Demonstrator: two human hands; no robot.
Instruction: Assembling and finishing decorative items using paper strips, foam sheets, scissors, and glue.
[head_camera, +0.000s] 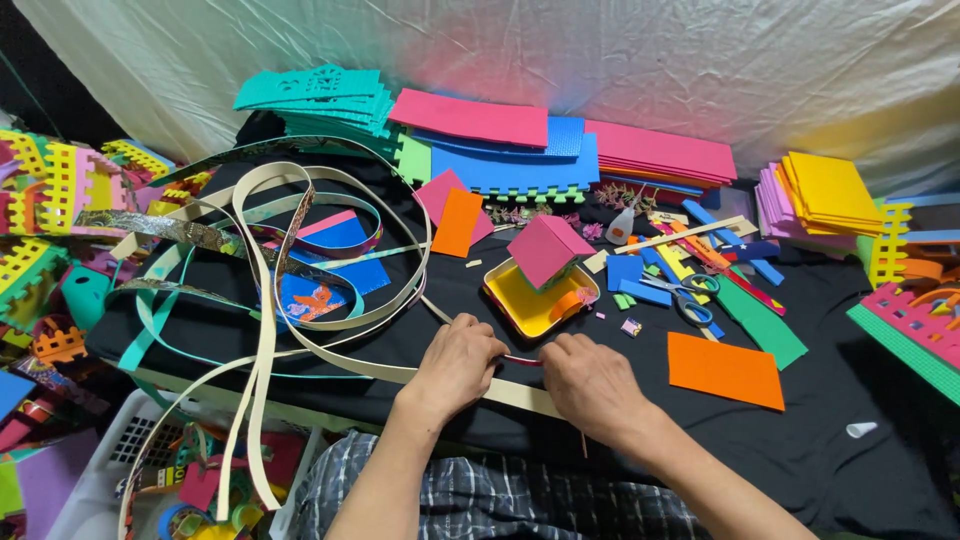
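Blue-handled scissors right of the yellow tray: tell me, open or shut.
Open. The scissors lie flat on the black cloth, blades spread apart, pointing left toward the blue foam pieces.

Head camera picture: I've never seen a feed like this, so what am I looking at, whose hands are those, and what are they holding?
There is no machine here. A person wears a camera on the head, so the single picture looks down over their own arms onto a table with a black cloth.

The left hand and right hand sit close together at the near edge, pinching a thin red strip between them, on top of a long cream band that loops away to the left.

Just beyond the hands stands a yellow foam tray with a pink foam house shape on it. To the right lie blue-handled scissors, an orange foam sheet and a small glue bottle. Stacks of coloured foam sheets line the back.
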